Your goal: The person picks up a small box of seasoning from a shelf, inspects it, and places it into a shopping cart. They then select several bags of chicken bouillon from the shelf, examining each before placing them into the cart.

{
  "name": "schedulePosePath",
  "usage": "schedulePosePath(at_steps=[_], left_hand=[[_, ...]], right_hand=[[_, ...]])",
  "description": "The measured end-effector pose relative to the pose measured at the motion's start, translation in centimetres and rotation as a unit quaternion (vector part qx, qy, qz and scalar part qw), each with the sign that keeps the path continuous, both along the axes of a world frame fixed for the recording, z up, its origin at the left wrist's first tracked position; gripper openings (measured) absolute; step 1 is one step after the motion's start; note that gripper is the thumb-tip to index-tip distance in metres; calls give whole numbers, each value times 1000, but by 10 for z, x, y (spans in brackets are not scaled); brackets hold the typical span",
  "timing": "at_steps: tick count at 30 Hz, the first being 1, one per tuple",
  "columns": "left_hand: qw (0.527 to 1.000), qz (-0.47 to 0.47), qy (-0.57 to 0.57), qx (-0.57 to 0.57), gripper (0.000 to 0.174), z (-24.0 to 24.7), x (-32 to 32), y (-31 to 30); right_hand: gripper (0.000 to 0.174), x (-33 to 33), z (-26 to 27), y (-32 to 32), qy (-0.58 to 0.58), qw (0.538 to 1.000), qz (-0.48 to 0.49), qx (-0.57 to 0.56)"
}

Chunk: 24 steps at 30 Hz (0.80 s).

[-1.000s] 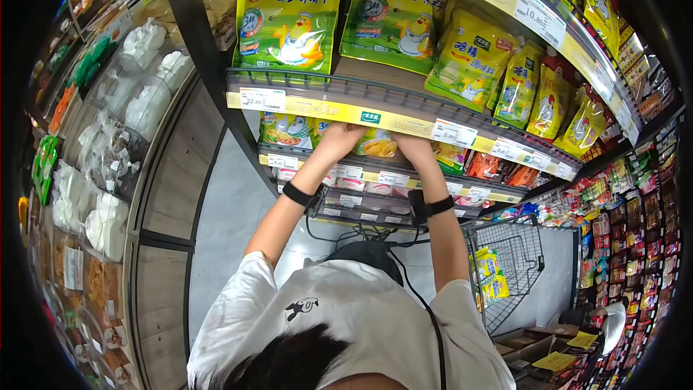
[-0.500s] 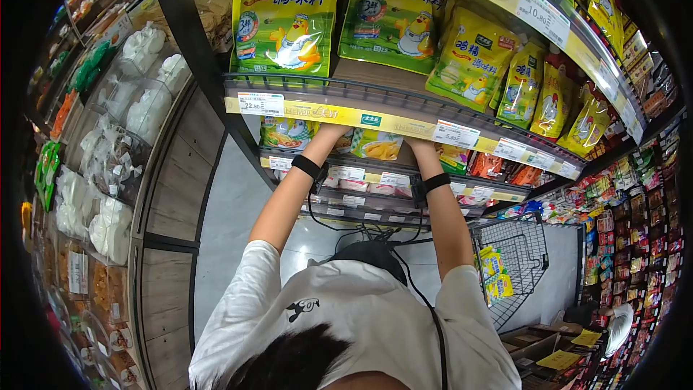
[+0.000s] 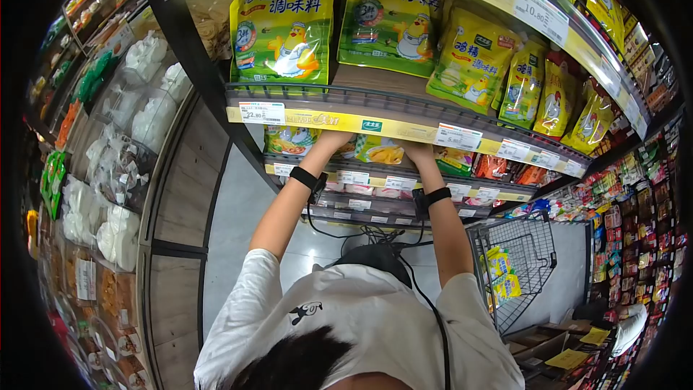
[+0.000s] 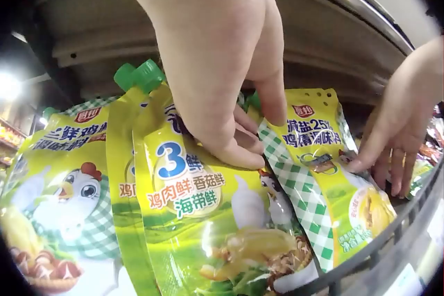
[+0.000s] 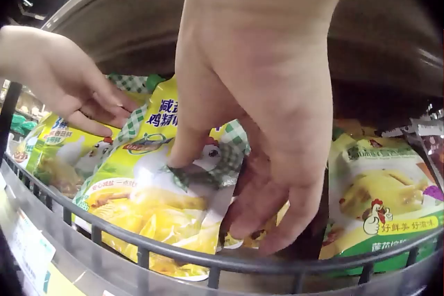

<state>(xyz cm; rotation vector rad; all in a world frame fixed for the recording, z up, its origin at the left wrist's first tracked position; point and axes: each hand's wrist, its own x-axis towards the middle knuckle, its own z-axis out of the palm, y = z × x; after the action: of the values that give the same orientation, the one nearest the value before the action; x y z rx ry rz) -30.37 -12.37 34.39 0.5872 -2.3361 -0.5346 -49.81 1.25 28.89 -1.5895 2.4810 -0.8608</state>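
Observation:
A yellow seasoning packet (image 5: 149, 192) with a green-checked side stands on a lower shelf, behind its wire rail. My right hand (image 5: 260, 95) grips its right side, the thumb lying on the printed front and the other fingers bent around the edge. At the packet's left edge is my left hand (image 4: 218, 67), its thumb and bent fingertips right by the checked strip; I cannot tell whether they pinch it. Another yellow packet (image 4: 187, 240), marked with a blue 3, stands under the left fingers. In the head view the shelf above hides most of both hands.
Larger yellow pouches (image 3: 281, 36) stand on the shelf above, whose yellow price strip (image 3: 404, 131) runs just over the hands. A wire cart (image 3: 530, 267) with yellow packets stands at right. Cables (image 3: 375, 235) hang below the arms. Bagged goods (image 3: 119, 224) line the left.
Both hands have gone farther under the upper shelf; the left thumb, seen at its edge earlier, is hidden in the head view. The head view has shifted slightly.

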Motion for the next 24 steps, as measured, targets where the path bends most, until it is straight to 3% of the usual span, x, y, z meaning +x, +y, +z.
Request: schedulePosePath(at_steps=[4, 8, 11, 13, 14, 16, 17, 19, 20, 23, 24], left_hand=[[999, -21, 14, 25, 15, -2, -1, -2], [982, -25, 92, 163, 17, -2, -4, 2], [962, -20, 168, 216, 17, 0, -6, 12], [937, -30, 180, 297, 18, 9, -1, 22], [958, -12, 83, 276, 17, 26, 6, 27], [908, -40, 174, 378, 20, -1, 1, 25], [876, -54, 217, 426, 22, -11, -2, 26], [835, -59, 169, 520, 23, 17, 10, 46], [811, -62, 140, 564, 24, 33, 15, 58], [779, -128, 124, 601, 27, 51, 16, 86], [766, -164, 129, 608, 28, 44, 11, 91]], right_hand=[[51, 2, -6, -1, -56, 998, -19, -12], [44, 8, 6, 3, -24, 997, -74, -3], [40, -3, 0, 12, -59, 992, -72, -79], [34, -1, 2, 20, -170, 974, -73, -131], [33, 1, 3, 25, -241, 954, -52, -168], [33, 26, 35, 40, -401, 883, -45, -241], [33, 37, 45, 47, -388, 882, -20, -267], [33, 51, 50, 63, -361, 875, 26, -321], [34, 44, 32, 75, -424, 874, 20, -234], [34, 69, 46, 116, -548, 806, -30, -223], [31, 71, 47, 131, -549, 807, -37, -215]])
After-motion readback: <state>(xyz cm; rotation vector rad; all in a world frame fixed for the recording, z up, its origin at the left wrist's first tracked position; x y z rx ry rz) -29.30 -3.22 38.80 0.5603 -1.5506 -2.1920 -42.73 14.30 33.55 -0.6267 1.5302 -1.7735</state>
